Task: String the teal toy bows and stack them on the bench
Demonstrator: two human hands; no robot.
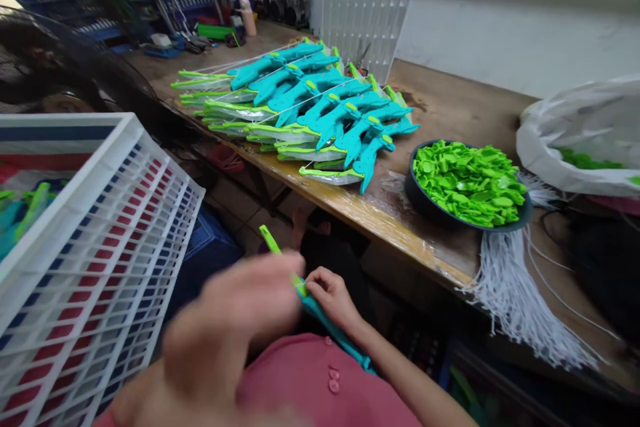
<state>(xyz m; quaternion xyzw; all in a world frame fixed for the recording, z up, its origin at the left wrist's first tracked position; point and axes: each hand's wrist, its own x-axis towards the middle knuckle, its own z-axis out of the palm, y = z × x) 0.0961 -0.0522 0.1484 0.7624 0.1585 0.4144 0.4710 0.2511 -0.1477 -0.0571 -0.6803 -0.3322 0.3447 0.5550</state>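
Observation:
A toy bow (313, 307) with a turquoise body and a lime-green limb lies across my lap, against my shirt. My right hand (333, 297) is closed on it, with thumb and fingers pinched at the green part, where a bit of white string shows. In front of it, close to the camera, my left hand (235, 320) is smeared by motion and covers part of the green limb (270, 239). Whether its fingers hold anything cannot be made out.
On the wooden table (450, 103) several turquoise-and-green toy bows (320, 100) lie in a row. Right of them are a bowl of green plastic pieces (470, 180), white strings (520, 293) hanging over the edge, and a white sack (575, 127). A white crate (125, 227) stands at left.

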